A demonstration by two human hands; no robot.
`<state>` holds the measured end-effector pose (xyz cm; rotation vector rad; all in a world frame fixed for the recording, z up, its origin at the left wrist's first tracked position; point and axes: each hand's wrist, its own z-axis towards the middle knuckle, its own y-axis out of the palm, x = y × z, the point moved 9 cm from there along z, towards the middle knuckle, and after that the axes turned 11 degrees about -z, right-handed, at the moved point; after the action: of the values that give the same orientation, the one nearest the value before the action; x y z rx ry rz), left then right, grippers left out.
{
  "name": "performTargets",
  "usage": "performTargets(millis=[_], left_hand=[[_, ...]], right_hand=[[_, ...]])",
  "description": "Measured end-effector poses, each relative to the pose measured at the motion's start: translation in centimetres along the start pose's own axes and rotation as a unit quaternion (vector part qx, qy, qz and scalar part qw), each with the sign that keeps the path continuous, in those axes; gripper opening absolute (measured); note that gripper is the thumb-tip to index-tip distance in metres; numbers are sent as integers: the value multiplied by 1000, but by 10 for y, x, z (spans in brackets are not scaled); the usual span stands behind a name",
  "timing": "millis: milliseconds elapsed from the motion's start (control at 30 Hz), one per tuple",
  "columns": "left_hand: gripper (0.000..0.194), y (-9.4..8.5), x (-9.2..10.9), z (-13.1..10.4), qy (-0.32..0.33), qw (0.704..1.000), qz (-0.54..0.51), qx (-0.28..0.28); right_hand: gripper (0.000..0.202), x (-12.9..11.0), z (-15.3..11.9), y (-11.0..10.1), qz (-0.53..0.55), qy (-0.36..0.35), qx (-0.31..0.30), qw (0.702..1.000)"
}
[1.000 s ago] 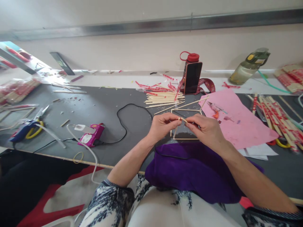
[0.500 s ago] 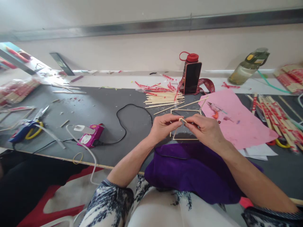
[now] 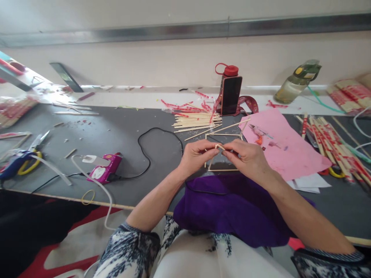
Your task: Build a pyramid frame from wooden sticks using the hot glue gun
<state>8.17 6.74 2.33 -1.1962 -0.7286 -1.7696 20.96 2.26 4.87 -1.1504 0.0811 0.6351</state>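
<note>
Stick (image 3: 221, 147) sits pinched between left hand (image 3: 194, 155) and right hand (image 3: 249, 156) above a seemingly part-built frame (image 3: 223, 170); loose sticks (image 3: 193, 121) lie unjoined beyond.

White top (image 3: 197, 255), dark blue-black branching print; left sleeve (image 3: 127, 251), right sleeve (image 3: 330, 266) same print, denser near dark, finely striped cuffs (image 3: 131, 228). Left hand (image 3: 195, 156), right hand (image 3: 246, 154) bare.

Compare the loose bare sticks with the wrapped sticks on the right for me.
The bare sticks show plain pale wood; the wrapped sticks carry red wrapping. The bare sticks lie mostly side to side in view; the wrapped sticks slant front to back. Both are slender and lie on the grey tabletop.
</note>
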Motion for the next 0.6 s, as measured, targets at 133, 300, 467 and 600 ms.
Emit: performTargets(millis=[133, 300, 467, 600], left_hand=[[20, 1, -3, 0, -7, 1000, -4, -3], [18, 2, -3, 0, 0, 1000, 8, -5], [19, 3, -2, 0, 4, 1000, 15, -12], [19, 4, -1, 1, 15, 1000, 17, -19]], right_hand=[[14, 0, 0, -2, -4, 3, 3, 1000], [13, 1, -1, -4, -1, 10, -3, 1000], [15, 1, -2, -3, -9, 9, -4, 1000], [18, -4, -2, -6, -18, 5, 2, 1000]])
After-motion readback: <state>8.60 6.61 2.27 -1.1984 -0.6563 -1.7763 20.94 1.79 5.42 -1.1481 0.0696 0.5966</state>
